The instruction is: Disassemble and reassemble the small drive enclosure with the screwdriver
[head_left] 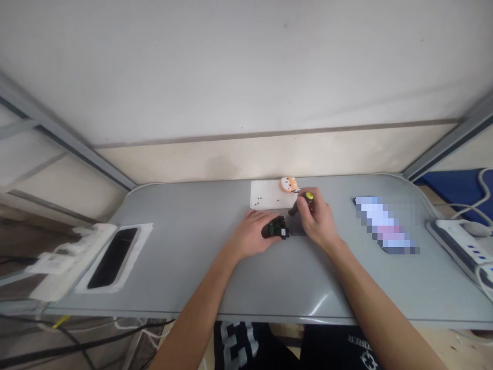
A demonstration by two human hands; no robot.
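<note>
One black device is clasped in the left hand toward the desk's far edge; a screwdriver is gripped in the right hand beside it.

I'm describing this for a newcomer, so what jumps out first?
Probably the orange-and-white animal face at the white paper's far right corner. Just nearer, the right hand grips a dark tool with a yellow end, while the left hand holds a small black part. A bright pixelated patch lies farther right.
</note>
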